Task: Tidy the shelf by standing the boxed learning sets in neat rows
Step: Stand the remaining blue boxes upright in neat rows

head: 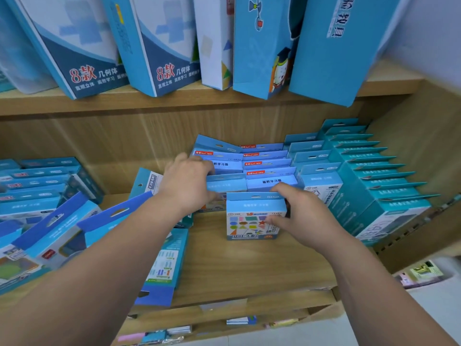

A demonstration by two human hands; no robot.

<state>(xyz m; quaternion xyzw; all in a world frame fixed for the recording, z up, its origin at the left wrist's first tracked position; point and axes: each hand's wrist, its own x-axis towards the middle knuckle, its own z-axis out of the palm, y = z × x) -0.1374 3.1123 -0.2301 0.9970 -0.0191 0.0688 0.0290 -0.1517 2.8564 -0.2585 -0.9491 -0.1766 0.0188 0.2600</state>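
**A:** What is seen largest?

**B:** A wooden shelf is seen, and most of the sets are carried on its lower board. On the board above, tall blue boxes are stood side by side.

**A:** And what is ranged on the lower board?

**B:** At the right, a long teal row is stood upright, box behind box, along the side wall. Just beside it, in the middle, light-blue rows are stood with their hang tabs up. At the left, darker blue boxes are left leaning and tumbled against one another. A flat box is laid on its back near the front edge.

**A:** Where is the set being handled?

**B:** A small shapes box, printed with coloured figures, is stood upright on the board, directly in front of the light-blue rows.

**A:** How are the hands placed?

**B:** The shapes box is held by the right hand, with the thumb pressed on the printed face and the fingers hooked behind the top. The left hand is laid on the front box of the left-hand light-blue row. Its fingers are curled over the top, and the thumb seems to be tucked beneath the flap, though that part is blurred.
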